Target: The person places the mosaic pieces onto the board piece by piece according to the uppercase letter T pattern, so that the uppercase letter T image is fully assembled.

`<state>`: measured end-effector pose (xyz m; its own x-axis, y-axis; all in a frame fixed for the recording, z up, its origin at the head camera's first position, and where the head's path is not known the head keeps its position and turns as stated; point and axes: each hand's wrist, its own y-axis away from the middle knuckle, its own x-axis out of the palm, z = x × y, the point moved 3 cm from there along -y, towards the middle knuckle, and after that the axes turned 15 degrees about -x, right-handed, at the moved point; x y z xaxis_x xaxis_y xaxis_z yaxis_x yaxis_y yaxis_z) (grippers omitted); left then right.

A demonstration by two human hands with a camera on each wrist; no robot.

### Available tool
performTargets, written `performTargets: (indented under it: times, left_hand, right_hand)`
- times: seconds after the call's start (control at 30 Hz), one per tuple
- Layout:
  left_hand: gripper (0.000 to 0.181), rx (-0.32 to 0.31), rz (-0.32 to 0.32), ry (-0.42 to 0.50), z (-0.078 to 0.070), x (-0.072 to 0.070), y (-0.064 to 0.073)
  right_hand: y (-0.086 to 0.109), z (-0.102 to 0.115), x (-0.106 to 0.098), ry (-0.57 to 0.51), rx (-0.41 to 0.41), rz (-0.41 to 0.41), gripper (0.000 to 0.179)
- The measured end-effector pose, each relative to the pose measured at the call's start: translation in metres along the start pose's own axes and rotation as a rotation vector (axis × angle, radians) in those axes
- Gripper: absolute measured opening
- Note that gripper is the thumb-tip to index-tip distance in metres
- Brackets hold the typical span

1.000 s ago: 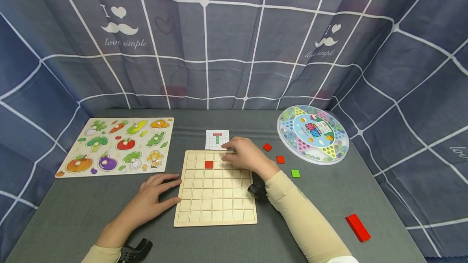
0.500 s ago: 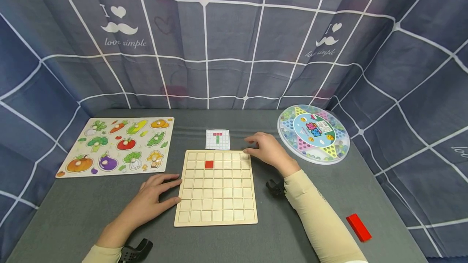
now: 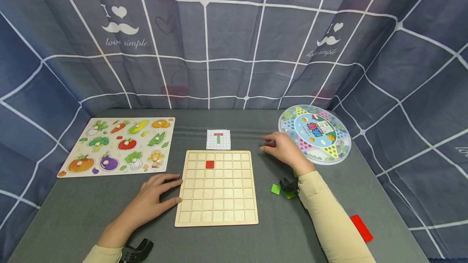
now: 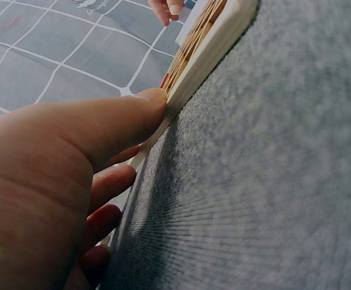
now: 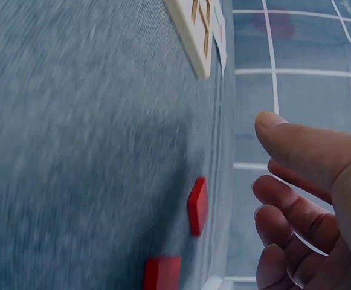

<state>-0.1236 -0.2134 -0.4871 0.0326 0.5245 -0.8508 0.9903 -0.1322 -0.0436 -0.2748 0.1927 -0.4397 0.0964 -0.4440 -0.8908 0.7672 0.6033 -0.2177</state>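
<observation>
A pale wooden grid board (image 3: 219, 194) lies in the middle of the table, with one red square tile (image 3: 210, 164) in an upper cell. My left hand (image 3: 153, 196) rests at the board's left edge, its thumb and fingertips touching the rim; the left wrist view shows the thumb (image 4: 124, 121) against that rim. To the right of the board, my right hand (image 3: 287, 151) hovers above loose red tiles with fingers loosely bent. In the right wrist view one red tile (image 5: 198, 207) and another red tile (image 5: 163, 275) lie apart from the fingers, largely hidden by the hand in the head view.
A small pattern card (image 3: 218, 139) with a red and green T lies behind the board. Green tiles (image 3: 276, 189) sit by the right wrist. A vegetable puzzle (image 3: 126, 145) is at left, a round game board (image 3: 315, 133) at right, and a red block (image 3: 362, 228) at front right.
From above the board's top right, my right hand has moved rightward to the loose red tiles. Green tiles beside its wrist have come into sight. My left hand has stayed put.
</observation>
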Motion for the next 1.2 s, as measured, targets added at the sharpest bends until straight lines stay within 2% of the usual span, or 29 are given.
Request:
performTargets:
  times: [0.3,0.53,1.2]
  left_hand:
    - [0.052,0.018,-0.023,-0.002,-0.001,0.001,0.0]
    - [0.052,0.012,-0.016,0.003,0.0,0.0,0.0]
    - [0.052,0.025,-0.022,0.007,-0.001,0.0,0.0]
  right_hand:
    - [0.01,-0.017,-0.002,0.021,0.073,0.032,0.042]
    - [0.013,-0.026,0.004,0.025,0.069,0.029,0.04]
    - [0.01,-0.026,0.009,0.03,0.083,0.047,0.035]
